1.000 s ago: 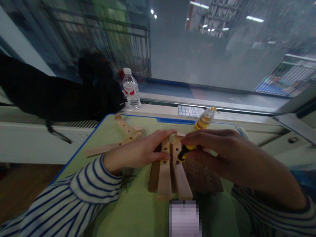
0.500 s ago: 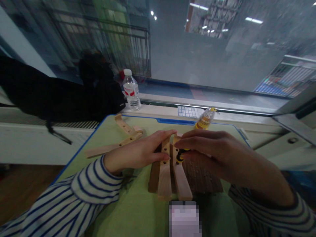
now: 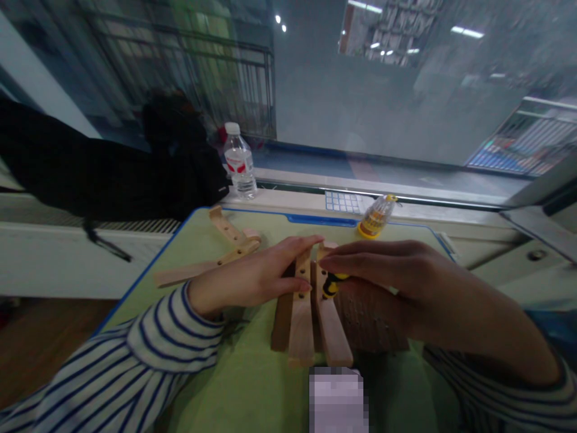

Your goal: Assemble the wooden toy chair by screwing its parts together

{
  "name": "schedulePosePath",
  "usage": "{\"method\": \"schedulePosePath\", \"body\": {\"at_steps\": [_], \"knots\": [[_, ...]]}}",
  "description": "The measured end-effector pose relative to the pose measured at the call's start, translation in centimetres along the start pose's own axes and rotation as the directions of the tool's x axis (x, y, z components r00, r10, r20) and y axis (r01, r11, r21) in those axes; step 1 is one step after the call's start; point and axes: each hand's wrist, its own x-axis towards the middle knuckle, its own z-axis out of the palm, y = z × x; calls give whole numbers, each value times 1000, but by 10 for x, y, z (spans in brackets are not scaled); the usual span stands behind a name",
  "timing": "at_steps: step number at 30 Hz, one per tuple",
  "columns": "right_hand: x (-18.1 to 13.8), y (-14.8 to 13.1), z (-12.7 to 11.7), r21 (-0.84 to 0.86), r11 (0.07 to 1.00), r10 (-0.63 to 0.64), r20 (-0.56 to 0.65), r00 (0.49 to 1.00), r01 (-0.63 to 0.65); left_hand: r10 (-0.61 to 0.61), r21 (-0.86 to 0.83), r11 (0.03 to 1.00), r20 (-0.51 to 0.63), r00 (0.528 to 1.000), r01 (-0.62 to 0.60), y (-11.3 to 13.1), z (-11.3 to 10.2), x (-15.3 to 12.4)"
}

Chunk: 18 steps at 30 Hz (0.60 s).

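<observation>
A wooden assembly [image 3: 311, 325] of upright slats with drilled holes and a brown board stands on the green desk [image 3: 234, 385]. My left hand [image 3: 256, 276] grips the left slat from the side, thumb on its face. My right hand [image 3: 396, 282] is closed round a small yellow and black screwdriver [image 3: 332, 284], whose tip is at a hole in the right slat. Both sleeves are striped white and blue.
Loose wooden pieces joined in a V [image 3: 216, 252] lie at the desk's far left. A clear water bottle [image 3: 240, 162] and a black bag [image 3: 108, 174] rest on the window ledge. A small yellow-based bottle [image 3: 376, 218] stands at the desk's far edge.
My right hand has turned slightly on the screwdriver and shifted a little left toward the slat. The left hand and the wooden assembly have stayed still.
</observation>
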Motion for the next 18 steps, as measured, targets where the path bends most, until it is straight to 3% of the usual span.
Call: {"method": "schedulePosePath", "body": {"at_steps": [9, 13, 16, 18], "knots": [[2, 0, -1, 16, 999, 30, 20, 999, -30, -26, 118, 993, -4, 1000, 26, 2, -1, -1], [0, 3, -3, 7, 1000, 20, 12, 1000, -20, -28, 334, 939, -143, 989, 75, 15, -11, -4], [-1, 5, -3, -14, 1000, 23, 9, 1000, -22, 30, 360, 931, -252, 967, 65, 34, -20, -6], [-1, 6, -2, -11, 999, 30, 19, 999, -30, 25, 261, 965, -155, 988, 16, 46, -22, -5]]}}
